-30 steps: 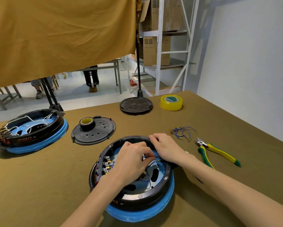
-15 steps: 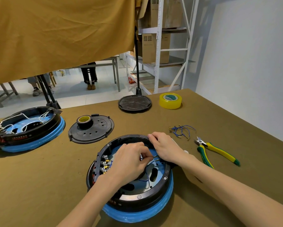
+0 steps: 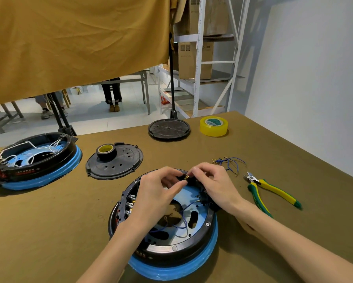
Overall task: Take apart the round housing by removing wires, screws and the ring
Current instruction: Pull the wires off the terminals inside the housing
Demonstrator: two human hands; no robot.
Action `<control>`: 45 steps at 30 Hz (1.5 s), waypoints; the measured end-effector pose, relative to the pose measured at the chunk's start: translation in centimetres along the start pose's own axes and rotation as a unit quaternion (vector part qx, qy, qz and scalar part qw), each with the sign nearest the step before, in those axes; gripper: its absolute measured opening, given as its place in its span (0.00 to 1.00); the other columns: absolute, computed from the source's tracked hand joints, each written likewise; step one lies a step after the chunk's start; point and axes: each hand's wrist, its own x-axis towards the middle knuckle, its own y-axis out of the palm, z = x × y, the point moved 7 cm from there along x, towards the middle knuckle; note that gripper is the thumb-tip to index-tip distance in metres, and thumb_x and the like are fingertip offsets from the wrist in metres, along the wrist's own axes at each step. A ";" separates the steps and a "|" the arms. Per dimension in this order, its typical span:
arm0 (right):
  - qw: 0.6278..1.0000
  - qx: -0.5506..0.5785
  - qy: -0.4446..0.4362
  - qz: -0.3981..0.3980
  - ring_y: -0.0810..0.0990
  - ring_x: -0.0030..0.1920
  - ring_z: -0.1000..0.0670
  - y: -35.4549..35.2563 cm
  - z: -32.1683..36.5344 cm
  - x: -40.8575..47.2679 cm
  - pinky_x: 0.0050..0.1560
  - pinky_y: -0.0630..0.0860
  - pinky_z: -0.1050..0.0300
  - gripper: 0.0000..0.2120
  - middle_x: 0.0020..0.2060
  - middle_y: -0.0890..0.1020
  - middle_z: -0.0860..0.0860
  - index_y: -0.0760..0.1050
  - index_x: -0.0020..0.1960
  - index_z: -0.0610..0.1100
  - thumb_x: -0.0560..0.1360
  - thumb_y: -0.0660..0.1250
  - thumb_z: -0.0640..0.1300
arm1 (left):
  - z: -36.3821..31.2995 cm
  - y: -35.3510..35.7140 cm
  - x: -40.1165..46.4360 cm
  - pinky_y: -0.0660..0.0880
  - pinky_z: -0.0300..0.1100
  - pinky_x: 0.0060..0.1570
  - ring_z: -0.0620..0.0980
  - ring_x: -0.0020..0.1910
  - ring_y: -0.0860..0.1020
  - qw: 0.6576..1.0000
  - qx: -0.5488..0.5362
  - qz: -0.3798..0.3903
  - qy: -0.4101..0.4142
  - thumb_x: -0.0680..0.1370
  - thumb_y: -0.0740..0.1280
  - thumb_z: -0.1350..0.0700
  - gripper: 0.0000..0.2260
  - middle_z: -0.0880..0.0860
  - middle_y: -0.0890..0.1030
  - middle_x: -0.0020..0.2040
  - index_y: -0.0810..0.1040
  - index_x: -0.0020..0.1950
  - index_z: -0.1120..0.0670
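At an olive-brown cloth-covered surface [image 3: 49,221], a round black housing on a blue rubber ring [image 3: 171,240] sits directly below the person's two hands. The left hand [image 3: 157,193] and right hand [image 3: 214,180] meet over its far rim, fingertips of both pinching a small brass-tipped wire terminal [image 3: 186,177] between them; the thin blue wire [image 3: 183,219] trails down toward the person into the housing, so freeing it likely means pulling up and away. Loose blue wires [image 3: 229,163] and yellow-green cutters [image 3: 273,193] lie right. Ochre curtain [image 3: 75,41] behind.
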 end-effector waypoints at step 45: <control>0.923 -0.369 -0.029 0.107 0.73 0.61 0.47 2.2 3.4 3.1 0.60 0.69 0.49 0.08 0.60 0.78 0.48 0.84 0.49 0.47 0.79 0.69 0.50 | 3.2 -0.4 0.2 0.73 0.39 0.39 0.43 0.42 0.78 0.984 0.128 -0.032 -0.119 0.82 0.66 0.52 0.04 0.46 0.80 0.42 0.77 0.48 0.49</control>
